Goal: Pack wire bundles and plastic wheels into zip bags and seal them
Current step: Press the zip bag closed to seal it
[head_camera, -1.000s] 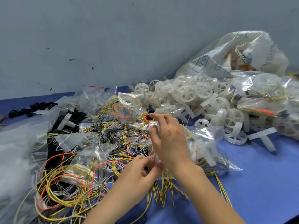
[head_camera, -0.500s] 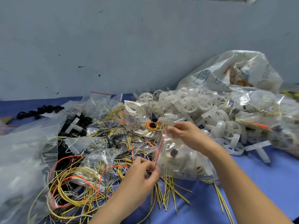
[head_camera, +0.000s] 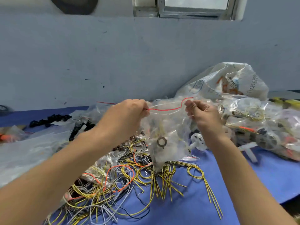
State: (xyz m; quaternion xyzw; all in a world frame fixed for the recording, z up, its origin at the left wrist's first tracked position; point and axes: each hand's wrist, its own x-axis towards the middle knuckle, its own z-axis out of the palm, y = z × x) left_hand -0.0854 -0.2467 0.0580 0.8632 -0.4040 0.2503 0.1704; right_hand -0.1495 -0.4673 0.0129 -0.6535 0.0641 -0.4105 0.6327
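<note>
Above the blue table [head_camera: 243, 189], a clear zip bag [head_camera: 167, 132] is hanging between both hands, its red-lined top stretching across. The left hand [head_camera: 128, 114] and right hand [head_camera: 203, 114] are each pinching one top corner with curled fingers. Loose wire bundles [head_camera: 116, 181] are lying beneath, filled bags [head_camera: 259, 124] at right.

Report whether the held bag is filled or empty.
Filled: the bag, pinched by the left hand and right hand, shows wires and a dark ring inside.

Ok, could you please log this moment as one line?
zip bag: held above loose wires | left hand: pinches its top-left end | right hand: pinches top-right end | seal: cannot tell
</note>
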